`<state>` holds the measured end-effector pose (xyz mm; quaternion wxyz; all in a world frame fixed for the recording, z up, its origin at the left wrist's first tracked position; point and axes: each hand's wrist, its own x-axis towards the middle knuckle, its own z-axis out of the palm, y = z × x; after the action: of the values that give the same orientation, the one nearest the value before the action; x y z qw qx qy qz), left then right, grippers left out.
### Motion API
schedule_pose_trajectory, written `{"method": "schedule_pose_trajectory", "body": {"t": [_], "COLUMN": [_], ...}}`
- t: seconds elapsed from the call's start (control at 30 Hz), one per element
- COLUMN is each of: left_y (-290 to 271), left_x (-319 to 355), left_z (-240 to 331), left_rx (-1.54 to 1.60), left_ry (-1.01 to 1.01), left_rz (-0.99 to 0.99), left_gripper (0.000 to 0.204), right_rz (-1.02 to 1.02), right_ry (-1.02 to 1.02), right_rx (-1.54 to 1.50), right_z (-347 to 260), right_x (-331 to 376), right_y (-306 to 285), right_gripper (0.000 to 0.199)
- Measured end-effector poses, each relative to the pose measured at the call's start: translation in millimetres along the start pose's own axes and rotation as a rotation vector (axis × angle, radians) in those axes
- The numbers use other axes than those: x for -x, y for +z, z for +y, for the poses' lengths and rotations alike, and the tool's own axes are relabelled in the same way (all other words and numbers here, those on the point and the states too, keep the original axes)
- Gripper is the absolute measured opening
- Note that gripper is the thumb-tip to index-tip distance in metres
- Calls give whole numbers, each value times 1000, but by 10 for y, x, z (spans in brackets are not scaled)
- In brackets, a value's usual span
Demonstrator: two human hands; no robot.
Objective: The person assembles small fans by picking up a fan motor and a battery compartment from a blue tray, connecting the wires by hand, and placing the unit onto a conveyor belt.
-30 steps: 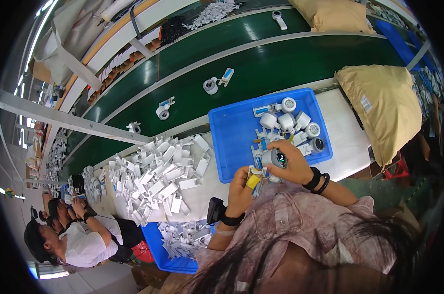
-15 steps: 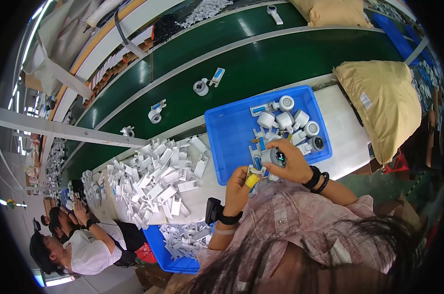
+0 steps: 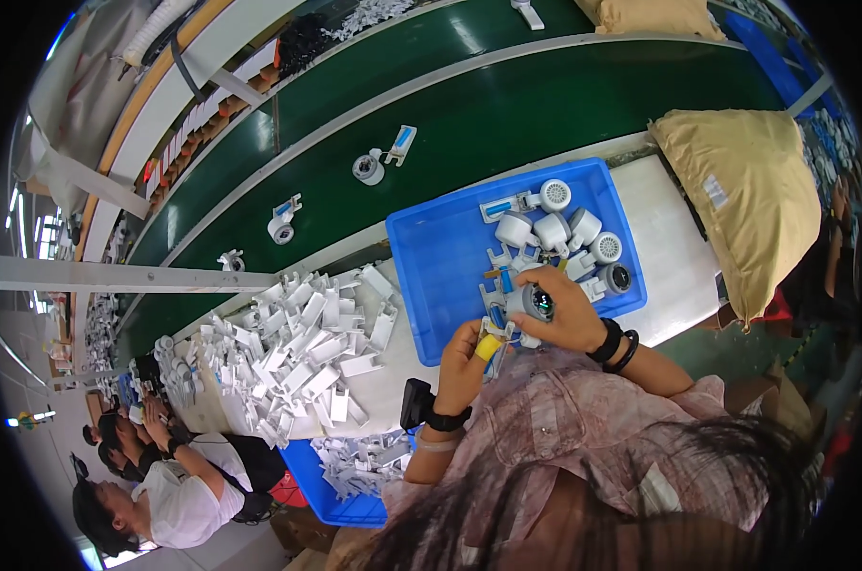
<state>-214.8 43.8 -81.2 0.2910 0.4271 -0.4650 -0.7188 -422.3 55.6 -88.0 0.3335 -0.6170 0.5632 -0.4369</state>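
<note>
Over the near edge of a blue bin point(image 3: 431, 285), I hold a small white handheld fan point(image 3: 540, 303) with a round head and a lit display. My right hand point(image 3: 572, 309) is closed around its head. My left hand point(image 3: 459, 371) pinches the fan's opened handle end, where a blue cell shows partly between the hands. A yellow wrap point(image 3: 488, 346) covers one left fingertip. My fingers hide the exact contact. Beyond my hands in the bin lie several similar fans point(image 3: 551, 231), some with open handles and blue cells.
Left of the bin is a heap of white plastic covers point(image 3: 307, 338). Below it stands another blue bin point(image 3: 302, 485) of white parts. A green conveyor belt point(image 3: 507, 105) carries several fan units point(image 3: 368, 169). At right sits a tan sack point(image 3: 735, 209). Co-workers point(image 3: 178, 485) sit at left.
My view has shifted slightly. Fan units on the belt appear a little farther left. Both hands keep nearly the same place and grip on the fan.
</note>
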Motion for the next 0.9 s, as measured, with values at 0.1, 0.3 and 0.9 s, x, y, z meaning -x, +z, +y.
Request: {"method": "schedule_pose_trajectory", "body": {"t": [0.1,0.3,0.9], "left_y": [-13,-76,-662], "left_x": [-81,-219,-905], "left_z": [-22,-11,-782], "left_rx": [0,29,-630], "left_ry": [-38,-107,-74], "left_rz": [19,-19,59], "left_gripper": [20,19,39], "right_rz": [-10,-30,115], "right_ry": [30,109,656], "right_rx": [-10,-37,-811], "right_z": [43,92,1175], "right_x": [-32,-115,-1753], "right_y": [1,-41,-557], "right_gripper": [47,47,41]}}
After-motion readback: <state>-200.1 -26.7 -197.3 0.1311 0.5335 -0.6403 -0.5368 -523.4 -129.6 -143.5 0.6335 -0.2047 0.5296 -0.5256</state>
